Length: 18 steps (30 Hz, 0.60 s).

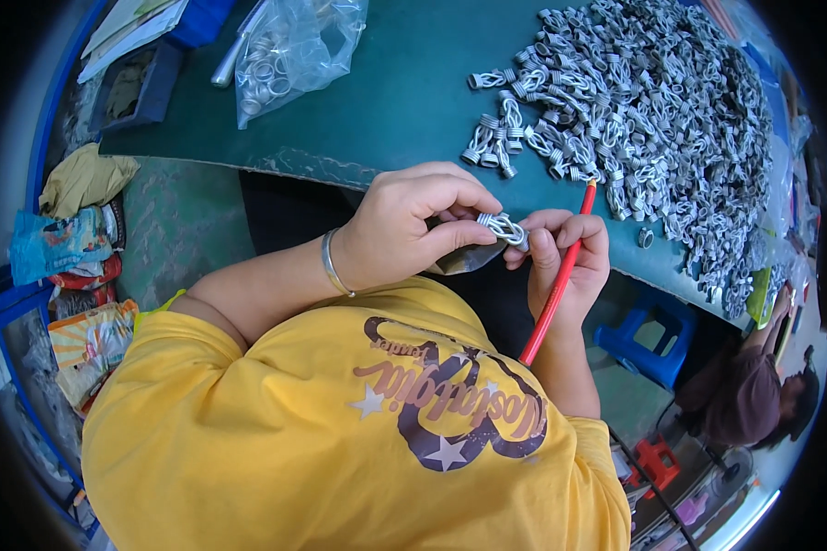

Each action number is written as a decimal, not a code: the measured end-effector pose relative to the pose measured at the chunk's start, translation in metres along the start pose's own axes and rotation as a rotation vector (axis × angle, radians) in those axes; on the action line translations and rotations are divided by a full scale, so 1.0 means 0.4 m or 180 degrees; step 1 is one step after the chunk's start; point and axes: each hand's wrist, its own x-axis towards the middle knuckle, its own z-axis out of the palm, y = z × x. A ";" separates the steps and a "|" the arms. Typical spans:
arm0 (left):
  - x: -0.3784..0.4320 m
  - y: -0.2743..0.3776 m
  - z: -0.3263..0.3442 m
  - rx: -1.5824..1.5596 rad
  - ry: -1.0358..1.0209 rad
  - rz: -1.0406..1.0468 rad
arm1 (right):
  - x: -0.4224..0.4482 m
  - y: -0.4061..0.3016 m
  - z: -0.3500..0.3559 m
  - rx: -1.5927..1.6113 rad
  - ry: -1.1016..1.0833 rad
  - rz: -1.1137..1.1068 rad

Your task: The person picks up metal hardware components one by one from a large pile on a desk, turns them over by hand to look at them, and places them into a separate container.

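Above the table's near edge, my left hand [413,220] pinches one end of a silver-coloured looped metal link [503,229] between thumb and fingers. The link's other end is between the thumb and fingers of my right hand [568,255]. A long red pencil [558,296] also lies in my right hand, its pale tip pointing up towards a large heap of similar links [648,117] on the green table. Several links [496,141] lie loosely at the heap's left side. One small banded ring [646,238] sits apart near the table edge.
A clear plastic bag [276,76] of metal rings lies on the green table [413,89], beside a metal rod [229,65]. At left stands a blue-grey bin [141,86]. A blue plastic stool [648,337] is beyond my right arm, near another person [737,399] at far right.
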 end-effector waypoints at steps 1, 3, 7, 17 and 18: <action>0.000 -0.001 0.000 -0.0003 -0.0003 0.0002 | -0.001 0.000 -0.002 -0.0013 -0.0049 -0.0013; -0.003 -0.005 0.001 0.0105 -0.0013 -0.0014 | 0.001 0.002 -0.005 -0.0328 0.0004 -0.0204; 0.016 -0.031 -0.013 0.1078 0.0056 0.0704 | 0.028 0.000 -0.018 -0.1260 0.0181 -0.0795; 0.019 -0.043 -0.017 0.1256 -0.0011 0.0632 | 0.021 0.023 0.006 -0.1265 0.0119 -0.0830; 0.019 -0.043 -0.017 0.1270 0.0004 0.0639 | 0.024 0.025 0.000 -0.1390 -0.0044 -0.0885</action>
